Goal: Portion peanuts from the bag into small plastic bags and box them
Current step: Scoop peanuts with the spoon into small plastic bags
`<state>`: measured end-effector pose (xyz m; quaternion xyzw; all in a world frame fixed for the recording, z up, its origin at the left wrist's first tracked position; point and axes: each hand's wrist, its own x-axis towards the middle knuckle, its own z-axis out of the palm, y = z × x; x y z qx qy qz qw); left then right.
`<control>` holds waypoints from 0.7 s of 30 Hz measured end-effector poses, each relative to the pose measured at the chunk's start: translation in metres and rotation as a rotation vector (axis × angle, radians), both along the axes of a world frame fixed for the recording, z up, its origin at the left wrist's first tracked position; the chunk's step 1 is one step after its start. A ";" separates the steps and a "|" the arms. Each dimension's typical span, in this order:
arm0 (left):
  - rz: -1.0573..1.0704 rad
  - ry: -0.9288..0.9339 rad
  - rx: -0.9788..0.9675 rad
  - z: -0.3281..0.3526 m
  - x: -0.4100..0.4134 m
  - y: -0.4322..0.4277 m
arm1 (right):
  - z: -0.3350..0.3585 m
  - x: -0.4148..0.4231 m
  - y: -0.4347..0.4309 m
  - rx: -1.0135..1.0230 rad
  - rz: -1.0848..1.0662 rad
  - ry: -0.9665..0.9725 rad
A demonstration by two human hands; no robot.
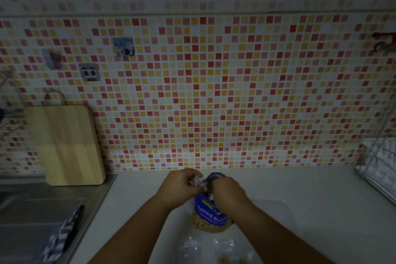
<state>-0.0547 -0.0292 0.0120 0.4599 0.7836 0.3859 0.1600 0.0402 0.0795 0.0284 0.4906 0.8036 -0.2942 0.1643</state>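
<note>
A blue-labelled bag of salted peanuts (211, 217) stands upright on the pale counter near the front, its clear lower half full of nuts. My left hand (182, 186) pinches the crinkled clear top of the bag from the left. My right hand (228, 192) grips the top from the right, and a dark round thing (216, 177) shows just behind the fingers; I cannot tell what it is. Small clear plastic bags (205, 246) lie in front of the peanut bag, one with a few nuts inside. A box shape (270, 206) is faintly visible at the right.
A wooden cutting board (66, 146) leans on the tiled wall at the left. A steel sink (42, 206) with a striped cloth (62, 236) over its edge lies at the lower left. A wire dish rack (379, 169) stands at the right edge.
</note>
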 end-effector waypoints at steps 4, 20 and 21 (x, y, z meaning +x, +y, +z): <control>0.006 -0.006 -0.011 0.000 0.001 0.001 | -0.017 0.009 0.006 0.160 -0.004 0.099; 0.070 -0.066 0.066 0.014 -0.004 -0.007 | -0.004 0.045 0.054 0.316 0.333 -0.271; 0.059 -0.039 0.047 0.014 -0.004 -0.007 | -0.004 0.046 0.057 0.310 0.334 -0.292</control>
